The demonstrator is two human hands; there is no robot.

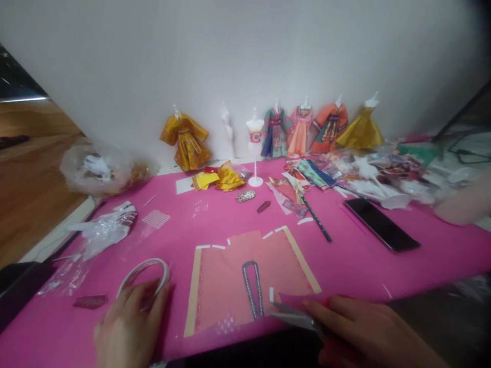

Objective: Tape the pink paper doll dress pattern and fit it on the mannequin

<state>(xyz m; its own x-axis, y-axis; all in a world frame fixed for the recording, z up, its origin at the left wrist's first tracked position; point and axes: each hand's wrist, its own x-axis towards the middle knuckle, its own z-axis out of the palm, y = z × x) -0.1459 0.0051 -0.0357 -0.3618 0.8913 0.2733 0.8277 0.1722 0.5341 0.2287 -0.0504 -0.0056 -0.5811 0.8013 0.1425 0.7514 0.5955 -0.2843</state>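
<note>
My left hand grips the near side of a roll of white tape at the left of the pink table. In my right hand is a pair of scissors, blades slightly apart and pointing left. A short white tape strip shows just above the blade tips; whether it touches them I cannot tell. Between my hands lies a flat salmon-coloured fabric piece, with tan side borders and white strips along its top edge. A grey beaded trim forms a narrow loop on it.
Several small dressed mannequins stand along the wall. A phone and a dark pencil lie to the right, near piled doll parts and fabric. Plastic bags sit at left. Another person's arm reaches in from the right.
</note>
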